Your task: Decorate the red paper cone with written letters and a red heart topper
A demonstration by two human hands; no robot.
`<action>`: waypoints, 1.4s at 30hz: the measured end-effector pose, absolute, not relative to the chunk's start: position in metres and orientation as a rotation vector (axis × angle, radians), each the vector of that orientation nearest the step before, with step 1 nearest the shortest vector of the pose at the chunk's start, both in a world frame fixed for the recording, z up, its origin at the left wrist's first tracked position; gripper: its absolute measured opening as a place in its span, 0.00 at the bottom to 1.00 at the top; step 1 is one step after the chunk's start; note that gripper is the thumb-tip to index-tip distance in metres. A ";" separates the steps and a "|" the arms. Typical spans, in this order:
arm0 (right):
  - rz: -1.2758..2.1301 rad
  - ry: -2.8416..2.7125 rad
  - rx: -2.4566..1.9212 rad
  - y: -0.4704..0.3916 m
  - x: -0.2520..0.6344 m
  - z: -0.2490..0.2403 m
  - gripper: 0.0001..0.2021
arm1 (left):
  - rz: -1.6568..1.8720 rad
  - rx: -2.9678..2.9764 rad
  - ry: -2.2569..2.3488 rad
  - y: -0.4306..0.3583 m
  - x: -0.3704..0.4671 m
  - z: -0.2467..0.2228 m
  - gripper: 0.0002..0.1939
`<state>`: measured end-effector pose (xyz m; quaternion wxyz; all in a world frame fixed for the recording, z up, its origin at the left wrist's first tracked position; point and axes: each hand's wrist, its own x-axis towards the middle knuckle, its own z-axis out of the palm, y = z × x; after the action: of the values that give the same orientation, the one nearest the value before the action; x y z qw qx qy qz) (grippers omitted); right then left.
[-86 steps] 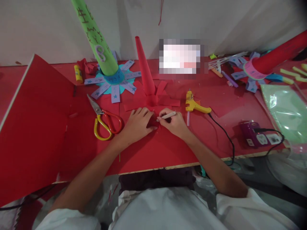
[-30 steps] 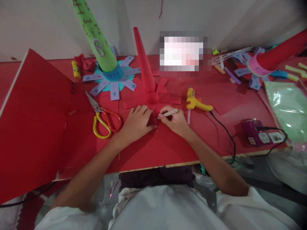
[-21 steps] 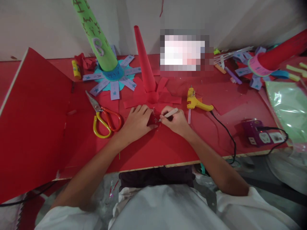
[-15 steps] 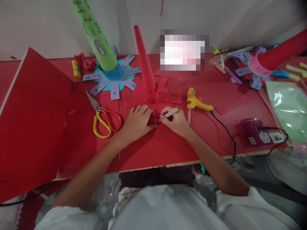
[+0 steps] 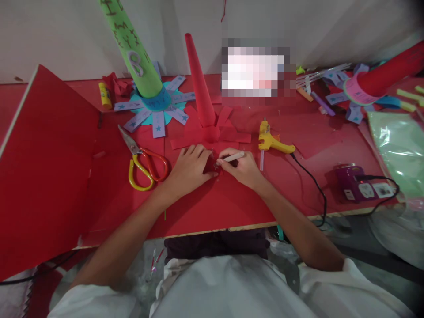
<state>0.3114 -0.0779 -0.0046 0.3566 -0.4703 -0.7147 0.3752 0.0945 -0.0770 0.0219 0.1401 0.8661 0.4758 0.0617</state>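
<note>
You've a dim, slightly hazy pic. Soft shadows streak the plain grey wall [image 5: 66, 39] & pool under your bare left hand [image 5: 190, 168]. Glare spots the glossy pale-green plastic sheet [image 5: 394, 150] on the R. Tiny pale marks [image 5: 215, 166] by your slim whitish pen [image 5: 236, 156] look fuzzy. Coarse pixelation masks a bright whitish rect. [image 5: 250, 70] Wide-angle stretch nr edges; top R corner v. dark.

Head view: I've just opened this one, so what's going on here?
A person's right hand has a pale pen in its grip, tip down at some small pale marks on red material. Their left hand lies palm down beside the marks, thumb spread. Just beyond the hands stands a red cone with strips fanned at its base. Scissors lie by the left hand, and a yellow glue gun lies by the right.
</note>
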 end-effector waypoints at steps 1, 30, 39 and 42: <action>0.977 -1.845 -1.214 -0.078 0.311 -0.004 0.12 | 0.178 2.506 1.375 -0.077 0.094 0.021 0.23; 0.862 -1.786 -1.282 -0.076 0.312 -0.008 0.09 | 0.157 2.513 1.376 -0.077 0.094 0.022 0.25; 0.834 -1.805 -1.297 -0.077 0.311 -0.008 0.10 | 0.150 2.490 1.382 -0.077 0.095 0.023 0.26; 0.815 -1.785 -1.321 -0.077 0.311 -0.008 0.10 | 0.149 2.491 1.381 -0.077 0.095 0.023 0.27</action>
<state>0.3105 -0.0766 -0.0081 0.3783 -0.5169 -0.6986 0.3189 0.0950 -0.0766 0.0228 0.1443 0.8642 0.4791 0.0518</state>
